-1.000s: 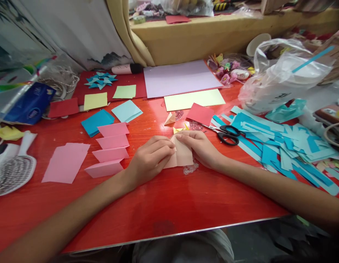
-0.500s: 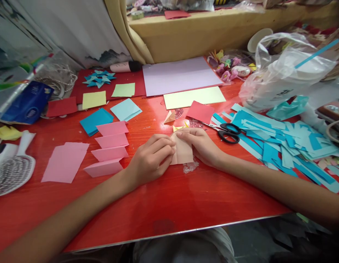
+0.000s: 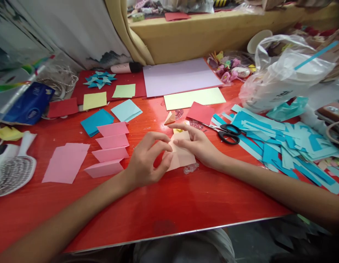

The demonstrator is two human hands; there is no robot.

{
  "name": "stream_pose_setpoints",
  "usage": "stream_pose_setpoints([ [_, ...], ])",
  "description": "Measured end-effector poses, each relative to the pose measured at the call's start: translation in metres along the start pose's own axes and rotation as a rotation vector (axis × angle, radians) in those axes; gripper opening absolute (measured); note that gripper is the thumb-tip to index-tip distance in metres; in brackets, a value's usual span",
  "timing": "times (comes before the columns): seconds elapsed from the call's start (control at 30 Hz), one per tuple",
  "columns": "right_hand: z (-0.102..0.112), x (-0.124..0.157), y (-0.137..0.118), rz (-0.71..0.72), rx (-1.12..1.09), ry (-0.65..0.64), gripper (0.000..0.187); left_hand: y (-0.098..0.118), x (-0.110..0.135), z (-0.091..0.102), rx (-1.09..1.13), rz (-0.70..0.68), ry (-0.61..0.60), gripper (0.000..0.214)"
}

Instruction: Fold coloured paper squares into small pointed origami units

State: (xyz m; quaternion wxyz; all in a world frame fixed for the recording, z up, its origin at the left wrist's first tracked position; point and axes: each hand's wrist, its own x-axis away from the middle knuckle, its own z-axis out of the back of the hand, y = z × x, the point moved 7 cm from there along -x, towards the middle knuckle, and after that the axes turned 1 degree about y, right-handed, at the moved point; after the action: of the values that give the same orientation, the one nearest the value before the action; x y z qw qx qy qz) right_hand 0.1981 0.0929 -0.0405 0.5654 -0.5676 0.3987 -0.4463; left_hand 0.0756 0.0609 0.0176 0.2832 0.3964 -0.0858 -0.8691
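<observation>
A pale peach square of paper with a crease down it is held just over the table between my two hands. My right hand grips its upper right part, thumb on the face and fingers behind. At the left edge, the curled fingertips and thumb of my left hand pinch the paper. Behind it shows a bit of yellow paper. A small folded peach paper piece lies just beyond my hands. Black-handled scissors rest to the right of my right hand.
Folded pink papers and flat pink sheets lie to the left, near a hairbrush. Blue paper stacks sit behind. Blue strips and a bagged cup fill the right. A lilac sheet lies at the back.
The peach paper has been opened out wider toward the left. My left hand has shifted slightly left, its fingers more apart, and my right index finger has straightened along the top.
</observation>
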Motion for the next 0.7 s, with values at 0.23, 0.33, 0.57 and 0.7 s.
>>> stream_pose_setpoints([
  [0.23,-0.009,0.006,-0.01,0.089,0.132,-0.104,0.046,-0.021,0.002,-0.009,0.044,0.262,-0.046,0.018],
  [0.33,-0.012,0.008,-0.012,0.128,0.219,-0.128,0.047,-0.021,0.004,-0.013,0.092,0.246,-0.066,0.02],
  [0.57,-0.015,0.008,-0.012,0.123,0.273,-0.147,0.057,-0.016,0.004,-0.007,0.074,0.219,0.012,0.012],
  [0.7,-0.011,0.007,-0.011,0.124,0.239,-0.099,0.058,-0.024,0.007,-0.011,0.086,0.291,-0.011,0.019],
])
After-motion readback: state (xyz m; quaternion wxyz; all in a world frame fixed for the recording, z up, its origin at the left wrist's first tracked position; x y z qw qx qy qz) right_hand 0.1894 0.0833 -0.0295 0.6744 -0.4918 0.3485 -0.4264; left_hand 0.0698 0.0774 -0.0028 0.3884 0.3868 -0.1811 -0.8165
